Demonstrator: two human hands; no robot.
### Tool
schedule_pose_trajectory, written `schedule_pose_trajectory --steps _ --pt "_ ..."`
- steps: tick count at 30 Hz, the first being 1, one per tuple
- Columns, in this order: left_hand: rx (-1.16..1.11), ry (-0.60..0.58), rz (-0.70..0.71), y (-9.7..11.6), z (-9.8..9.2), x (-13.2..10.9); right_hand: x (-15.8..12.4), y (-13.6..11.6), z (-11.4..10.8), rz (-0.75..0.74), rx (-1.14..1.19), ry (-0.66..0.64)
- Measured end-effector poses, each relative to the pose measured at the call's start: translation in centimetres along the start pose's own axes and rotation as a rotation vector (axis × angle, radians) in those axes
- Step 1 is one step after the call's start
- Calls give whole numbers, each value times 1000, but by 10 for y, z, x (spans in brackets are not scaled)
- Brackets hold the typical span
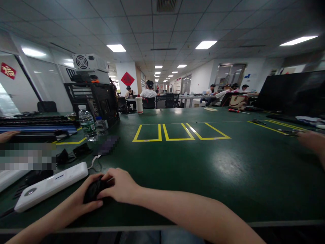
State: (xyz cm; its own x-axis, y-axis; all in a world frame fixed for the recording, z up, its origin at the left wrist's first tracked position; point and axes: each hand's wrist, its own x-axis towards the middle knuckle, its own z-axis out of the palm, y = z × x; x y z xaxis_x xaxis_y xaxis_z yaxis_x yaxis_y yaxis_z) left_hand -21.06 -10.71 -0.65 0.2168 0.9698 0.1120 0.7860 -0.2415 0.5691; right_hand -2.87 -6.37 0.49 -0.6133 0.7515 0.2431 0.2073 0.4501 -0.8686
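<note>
The white power strip (52,186) lies aslant on the green table (177,169), and a small black thing (94,190) is held just beside its right end, on the near side. The left hand (87,200) grasps this black thing, its thumb along the near side. The right hand (120,184) meets it from the right, curled, with thumb and fingers pinching at the same piece. What the thing is cannot be told, as it is dark and partly covered, nor whether it touches the table.

A white cable (97,157) curls just beyond the strip's right end. Some black blocks (83,149) lie beyond the strip, and past them stand an upright water bottle (87,123) and a smaller bottle (101,126) with a blue cap. Farther beyond the strip is a black computer case (109,105) with a metal box (88,62) on top.

Well to the right of the strip, yellow tape (147,140) marks three open-backed shapes. Another person's hand (8,136) shows beyond the strip at the far left; a further hand (312,140) reaches in far to its right, near some metal tools (289,132).
</note>
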Motion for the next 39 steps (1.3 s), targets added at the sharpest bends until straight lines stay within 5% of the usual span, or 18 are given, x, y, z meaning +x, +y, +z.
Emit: schedule_pose_trajectory --steps 6,10,14,22,39 --pt "-181 -204 243 92 49 99 -38 35 -106 167 105 157" --pt "-290 -234 392 126 87 153 -63 50 -163 221 56 269" --pt "-307 -222 449 144 110 174 -74 60 -194 274 147 263" --pt "-162 -73 603 151 112 171 -79 57 -205 375 363 176" --pt "26 -49 695 152 107 157 -86 59 -192 248 69 263"
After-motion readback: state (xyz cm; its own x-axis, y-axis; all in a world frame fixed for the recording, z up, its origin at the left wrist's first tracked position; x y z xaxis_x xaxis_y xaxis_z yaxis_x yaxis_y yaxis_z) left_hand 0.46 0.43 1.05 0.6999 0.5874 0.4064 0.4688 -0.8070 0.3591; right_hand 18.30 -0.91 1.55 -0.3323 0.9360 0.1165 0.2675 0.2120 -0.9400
